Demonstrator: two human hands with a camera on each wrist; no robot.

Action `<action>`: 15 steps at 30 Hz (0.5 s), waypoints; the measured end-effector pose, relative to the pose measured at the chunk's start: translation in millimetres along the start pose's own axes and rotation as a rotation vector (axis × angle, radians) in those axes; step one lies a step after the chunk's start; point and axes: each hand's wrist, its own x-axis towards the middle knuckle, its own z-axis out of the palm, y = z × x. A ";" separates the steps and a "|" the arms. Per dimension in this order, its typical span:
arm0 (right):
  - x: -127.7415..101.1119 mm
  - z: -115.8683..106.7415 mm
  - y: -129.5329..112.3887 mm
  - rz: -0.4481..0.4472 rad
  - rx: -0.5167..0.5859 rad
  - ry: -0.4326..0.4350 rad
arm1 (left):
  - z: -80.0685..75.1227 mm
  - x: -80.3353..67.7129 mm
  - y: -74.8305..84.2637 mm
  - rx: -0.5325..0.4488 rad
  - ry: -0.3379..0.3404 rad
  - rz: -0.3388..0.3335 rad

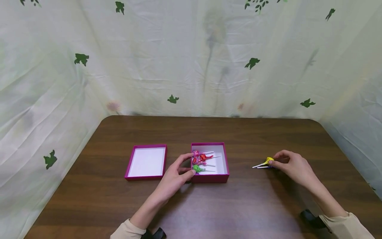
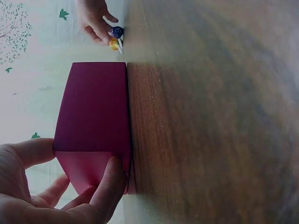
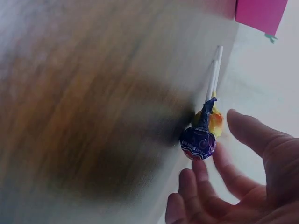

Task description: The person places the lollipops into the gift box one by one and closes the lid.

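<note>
A magenta box (image 1: 210, 178) stands on the table with several wrapped lollipops inside, among them a green one (image 1: 197, 168) and a red one (image 1: 205, 157). My left hand (image 1: 172, 177) grips the box at its left end, thumb at the front rim corner and fingers against the left wall. Out to the right lie two more lollipops, a yellow one (image 1: 269, 160) and a purple one (image 3: 198, 142), sticks pointing toward the box. My right hand (image 1: 293, 165) is around their candy ends; in the right wrist view a small gap shows between the thumb and the yellow wrapper.
Left of the box lies its shallow lid (image 1: 146, 162), white inside face up with a magenta rim. The brown wooden table (image 1: 232, 205) extends on all sides. A pale curtain (image 1: 191, 59) printed with green leaves hangs behind it.
</note>
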 end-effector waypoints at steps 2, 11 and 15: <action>0.0 0.2 0.8 0.010 -0.015 -0.006 | 0.0 0.0 0.5 0.000 0.000 0.002; 1.5 2.0 5.6 0.003 -0.023 -0.023 | -0.7 -1.2 2.3 0.007 -0.004 0.000; 3.0 0.4 8.7 -0.018 0.005 -0.037 | -0.8 -1.3 2.3 0.008 -0.005 -0.001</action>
